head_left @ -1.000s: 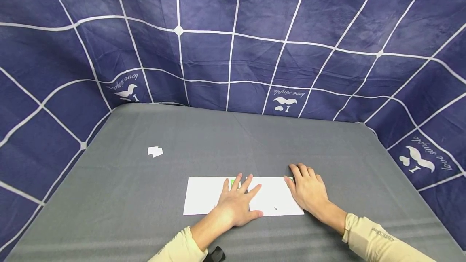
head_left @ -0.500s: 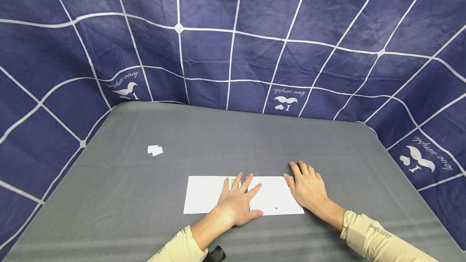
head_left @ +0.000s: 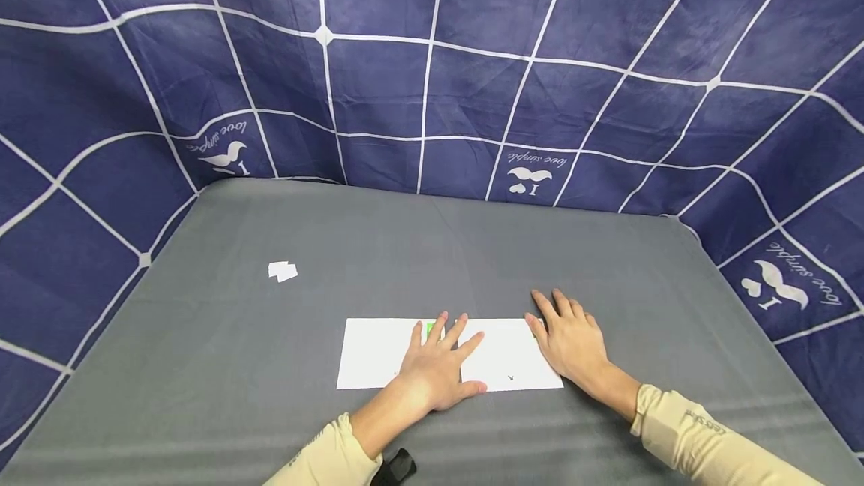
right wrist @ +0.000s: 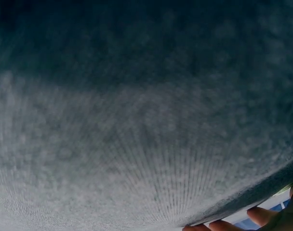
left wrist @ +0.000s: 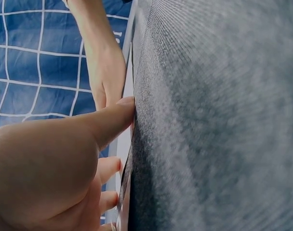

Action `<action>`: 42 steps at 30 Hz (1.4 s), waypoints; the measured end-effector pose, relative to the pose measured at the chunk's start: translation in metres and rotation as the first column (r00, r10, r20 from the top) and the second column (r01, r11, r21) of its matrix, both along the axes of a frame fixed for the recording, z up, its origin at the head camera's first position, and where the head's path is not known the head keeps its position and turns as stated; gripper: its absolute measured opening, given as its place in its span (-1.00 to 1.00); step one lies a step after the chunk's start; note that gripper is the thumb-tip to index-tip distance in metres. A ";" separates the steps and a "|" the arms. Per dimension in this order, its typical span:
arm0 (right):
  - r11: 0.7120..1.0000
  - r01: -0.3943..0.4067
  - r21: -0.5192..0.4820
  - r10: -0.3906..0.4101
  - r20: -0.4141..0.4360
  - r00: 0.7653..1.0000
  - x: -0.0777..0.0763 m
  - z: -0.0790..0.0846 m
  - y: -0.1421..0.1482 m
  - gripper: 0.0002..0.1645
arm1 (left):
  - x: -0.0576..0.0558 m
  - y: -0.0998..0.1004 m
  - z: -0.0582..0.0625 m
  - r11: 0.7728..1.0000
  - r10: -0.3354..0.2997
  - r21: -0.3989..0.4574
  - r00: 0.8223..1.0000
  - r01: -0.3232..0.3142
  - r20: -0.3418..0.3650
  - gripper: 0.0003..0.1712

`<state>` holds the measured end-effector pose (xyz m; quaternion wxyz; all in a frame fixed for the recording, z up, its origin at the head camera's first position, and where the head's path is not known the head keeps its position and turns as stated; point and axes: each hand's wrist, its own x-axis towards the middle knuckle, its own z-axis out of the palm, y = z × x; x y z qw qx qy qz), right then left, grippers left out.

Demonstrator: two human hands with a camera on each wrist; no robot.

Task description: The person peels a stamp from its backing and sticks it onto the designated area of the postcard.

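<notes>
Two white paper sheets lie side by side on the grey cloth, a left sheet (head_left: pixel 371 351) and a right sheet (head_left: pixel 502 355). My left hand (head_left: pixel 435 370) rests across the narrow gap between them, fingers spread. A green patch (head_left: pixel 430 330) shows between its fingers on the left sheet. My right hand (head_left: pixel 574 340) lies at the right sheet's right edge, thumb on the paper, other fingers straight beyond it. A small dark mark (head_left: pixel 510 377) is on the right sheet. In the left wrist view, the left thumb (left wrist: pixel 115 115) touches the paper's near edge.
A few small white paper pieces (head_left: pixel 282 270) overlap on the grey cloth (head_left: pixel 378 246) at the back left. A blue curtain (head_left: pixel 472 96) with white grid lines rises behind and at both sides. A black object (head_left: pixel 397 466) sits beside the left wrist.
The whole head view has shifted slightly, with the scene moving up the picture. Both hands keep nearly the same places on the sheets.
</notes>
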<state>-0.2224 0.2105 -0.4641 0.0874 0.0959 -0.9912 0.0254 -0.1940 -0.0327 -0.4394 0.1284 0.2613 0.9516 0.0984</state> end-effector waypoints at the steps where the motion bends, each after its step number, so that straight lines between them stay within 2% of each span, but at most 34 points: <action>1: 1.000 0.004 -0.002 -0.004 0.002 1.000 0.000 0.000 0.000 -0.39 | 0.000 0.000 0.000 1.000 -0.001 0.004 1.000 0.001 0.003 -0.18; 12: 0.997 0.056 -0.050 -0.051 0.101 0.994 -0.003 0.004 -0.001 -0.40 | -0.005 0.000 0.003 1.000 -0.002 -0.023 0.999 0.003 0.037 -0.17; 23: 0.995 0.065 -0.069 -0.058 0.110 0.992 -0.004 0.006 0.000 -0.45 | -0.006 0.000 0.004 1.000 0.001 -0.005 0.999 -0.001 0.054 -0.17; 38: 0.996 0.072 -0.060 -0.066 0.103 0.993 -0.005 0.004 0.001 -0.50 | -0.006 0.001 0.003 1.000 -0.002 0.019 0.999 0.001 0.042 -0.17; 42: 0.995 0.055 -0.080 -0.046 0.117 0.992 -0.004 0.004 0.003 -0.48 | -0.006 0.000 0.003 1.000 -0.003 0.021 0.999 0.002 0.041 -0.17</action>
